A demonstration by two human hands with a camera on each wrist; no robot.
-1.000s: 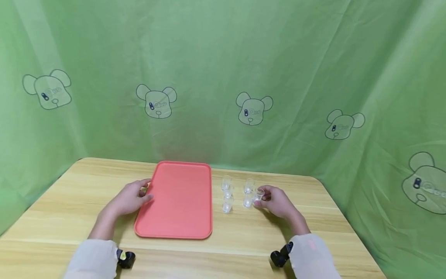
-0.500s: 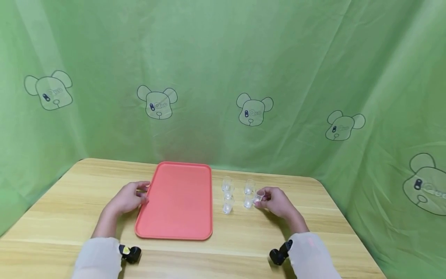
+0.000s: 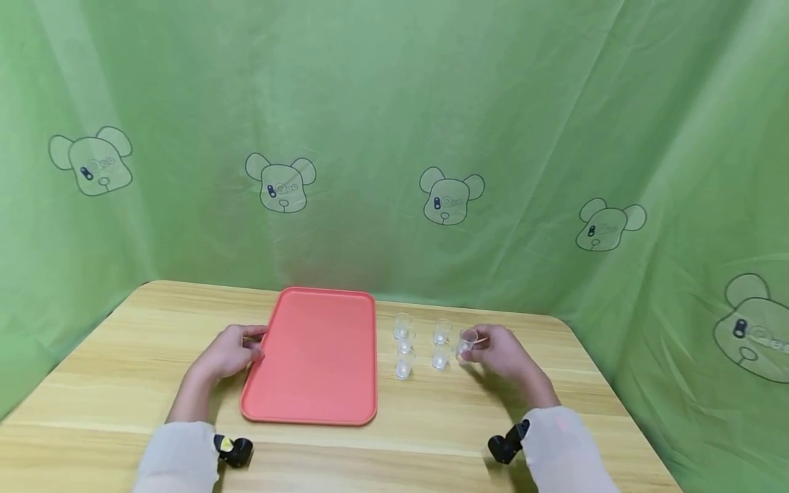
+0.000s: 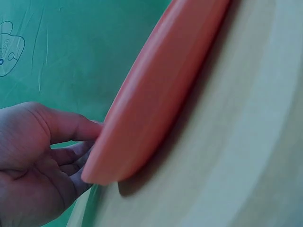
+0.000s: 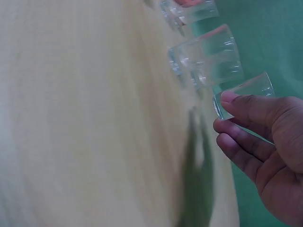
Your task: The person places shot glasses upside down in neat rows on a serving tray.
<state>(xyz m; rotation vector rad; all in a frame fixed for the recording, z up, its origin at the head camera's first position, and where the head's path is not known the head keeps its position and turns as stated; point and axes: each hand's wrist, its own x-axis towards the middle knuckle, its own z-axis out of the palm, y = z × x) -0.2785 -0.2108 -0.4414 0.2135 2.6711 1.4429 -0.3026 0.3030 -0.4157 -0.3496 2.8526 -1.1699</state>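
A red rectangular tray lies flat on the wooden table. At its left rim is my left hand, thumb and fingers extended with their tips touching the edge. Seen from the left wrist, the thumb tip meets the rim of the tray and the other fingertips are partly hidden behind it. My right hand pinches a small clear shot glass between thumb and fingers. In the right wrist view this shot glass is tilted, close beside another clear glass.
Several more clear shot glasses stand in two columns right of the tray, including a front-left glass and a back-right glass. A green curtain with bear-head drawings surrounds the table at the back and sides.
My right hand has moved slightly right with the shot glass, widening its gap from the other glasses. My left thumb has drawn back from over the tray to its rim.
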